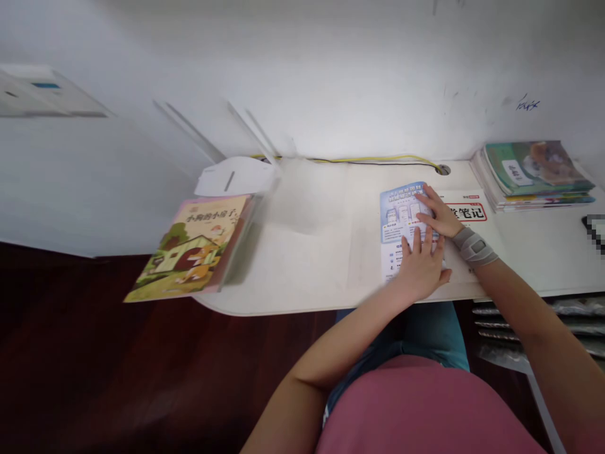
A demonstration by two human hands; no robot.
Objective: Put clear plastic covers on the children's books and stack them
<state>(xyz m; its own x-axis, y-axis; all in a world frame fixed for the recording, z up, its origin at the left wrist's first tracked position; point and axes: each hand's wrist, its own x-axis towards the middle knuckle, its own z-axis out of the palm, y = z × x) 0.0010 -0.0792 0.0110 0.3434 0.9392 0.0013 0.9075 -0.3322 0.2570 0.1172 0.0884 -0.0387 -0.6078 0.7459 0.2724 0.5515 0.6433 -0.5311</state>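
Note:
A paper booklet with bold red-framed print [466, 212] lies on the white desk. A blue-and-white printed flap or sheet [391, 234], its print upside down, lies at the booklet's left side. On the lower part of this sheet rests my left hand [422, 268], fingers spread and pointing away from me. My right hand [439, 213], with a grey band on the wrist, lies over the sheet's upper right, fingers stretched to the left. Both hands are close together, and neither grasps anything. They hide part of the sheet and where it meets the booklet.
Picture books [189, 249] are stacked at the left end, jutting past the desk edge [265, 311]. Behind them stands a white router [234, 176] with antennas. A yellow cable [368, 158] runs along the wall. More books [534, 167] are piled at the right, near a blurred dark object [596, 230].

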